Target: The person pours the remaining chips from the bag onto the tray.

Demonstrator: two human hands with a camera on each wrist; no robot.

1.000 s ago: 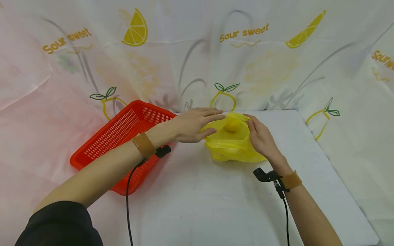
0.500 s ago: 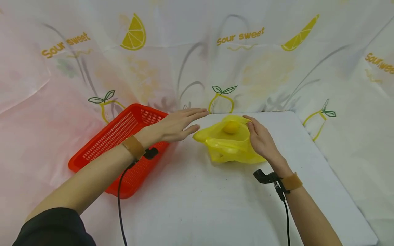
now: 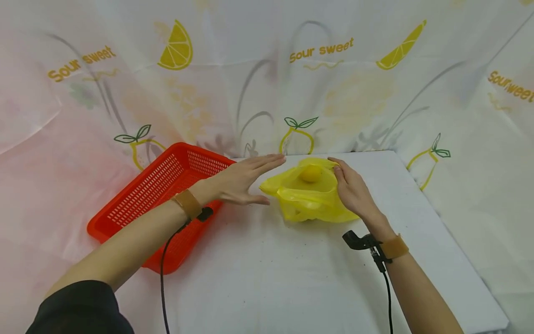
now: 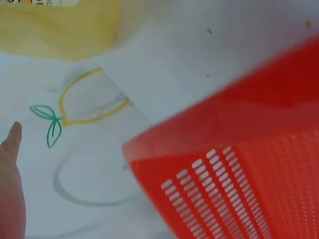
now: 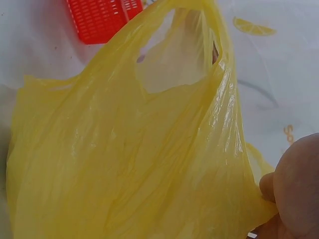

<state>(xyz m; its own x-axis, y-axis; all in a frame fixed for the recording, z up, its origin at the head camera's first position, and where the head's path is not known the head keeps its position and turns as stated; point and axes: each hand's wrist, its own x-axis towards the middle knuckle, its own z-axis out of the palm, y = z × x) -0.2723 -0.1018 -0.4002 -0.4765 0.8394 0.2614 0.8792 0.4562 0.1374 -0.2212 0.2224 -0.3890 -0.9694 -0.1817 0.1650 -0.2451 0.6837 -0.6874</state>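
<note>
A yellow plastic bag (image 3: 313,211) stands on the white table with its mouth gaping. Inside it shows a round orange-yellow thing (image 3: 310,173), perhaps a fruit; what else the bag holds is unclear. My right hand (image 3: 354,190) pinches the bag's right rim; in the right wrist view, thumb and finger grip the plastic (image 5: 114,159). Left of the bag and apart from it, my left hand (image 3: 242,183) hovers with straight fingers and spread thumb, holding nothing. The wrist lies over the edge of a red basket (image 3: 137,199). Only part of this hand (image 4: 11,194) shows in the left wrist view.
The basket, with slotted walls, stands tilted at the left; the left forearm hides part of its inside. Behind the table (image 3: 267,287) hangs a lemon-printed cloth (image 3: 258,83). Cables (image 3: 164,278) run down from both wrist cameras.
My left hand has drawn left, away from the bag, and its thumb has spread. The bag's left corner now sticks out freely. The right hand keeps its grip, nearly still.
</note>
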